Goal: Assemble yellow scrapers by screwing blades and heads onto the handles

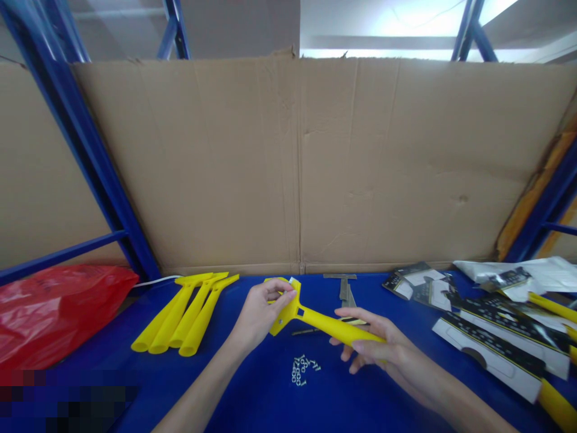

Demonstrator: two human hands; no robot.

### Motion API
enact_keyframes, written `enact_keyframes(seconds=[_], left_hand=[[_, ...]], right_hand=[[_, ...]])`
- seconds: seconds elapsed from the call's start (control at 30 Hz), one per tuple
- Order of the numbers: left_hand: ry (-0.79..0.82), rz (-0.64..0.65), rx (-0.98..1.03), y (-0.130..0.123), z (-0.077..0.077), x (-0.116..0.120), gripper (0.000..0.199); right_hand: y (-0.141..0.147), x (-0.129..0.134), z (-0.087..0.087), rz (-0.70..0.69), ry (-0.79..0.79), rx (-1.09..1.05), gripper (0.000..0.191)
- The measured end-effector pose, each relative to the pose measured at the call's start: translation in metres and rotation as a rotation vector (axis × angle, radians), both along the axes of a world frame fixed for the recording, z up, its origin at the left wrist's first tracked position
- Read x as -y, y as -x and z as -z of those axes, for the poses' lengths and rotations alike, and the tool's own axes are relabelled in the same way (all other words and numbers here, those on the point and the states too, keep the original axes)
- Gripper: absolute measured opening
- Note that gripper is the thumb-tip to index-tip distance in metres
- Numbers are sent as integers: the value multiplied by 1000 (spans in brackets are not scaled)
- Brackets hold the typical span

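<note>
A yellow plastic scraper (324, 323) with a wide flat head and a round handle is held above the blue table. My left hand (264, 311) pinches the upper part of its head, fingertips near a small pale piece at the edge. The end of the handle rests in my right hand (376, 343), its thumb on top and fingers partly spread underneath. Below the scraper, a small pile of silvery screws and nuts (298, 371) lies on the table. A thin dark tool (305, 331) lies partly behind the scraper.
Several yellow handles (193, 319) lie side by side at left, near a red plastic bag (67, 310). Flat metal pieces (345, 290) are at the back middle. Black-and-white packages (491, 349) cover the right side. A cardboard wall (297, 168) and blue posts (101, 162) bound the table (252, 397).
</note>
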State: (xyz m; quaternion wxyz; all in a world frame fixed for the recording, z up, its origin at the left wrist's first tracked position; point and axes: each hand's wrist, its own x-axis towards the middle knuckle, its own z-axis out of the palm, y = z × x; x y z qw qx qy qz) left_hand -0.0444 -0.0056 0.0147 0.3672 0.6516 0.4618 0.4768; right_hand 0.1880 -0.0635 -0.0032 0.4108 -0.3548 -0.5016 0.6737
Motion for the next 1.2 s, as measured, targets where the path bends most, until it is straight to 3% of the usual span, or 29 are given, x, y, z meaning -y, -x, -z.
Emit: enact_keyframes(seconds=[0.3, 0.63, 0.73, 0.93, 1.2], left_hand=[[-7, -7, 66, -1, 1, -1, 26], [-74, 6, -17, 1, 3, -1, 24], [-136, 8, -156, 0, 5, 3, 28], [-523, 3, -582, 5, 9, 11, 43], [-648, -50, -809, 8, 20, 5, 45]], right_hand=[[0, 0, 3, -1, -1, -9, 60], [1, 0, 0, 11, 15, -49, 57], [0, 0, -1, 24, 24, -72, 55], [-1, -1, -3, 47, 52, -125, 51], [0, 1, -9, 78, 46, -155, 43]])
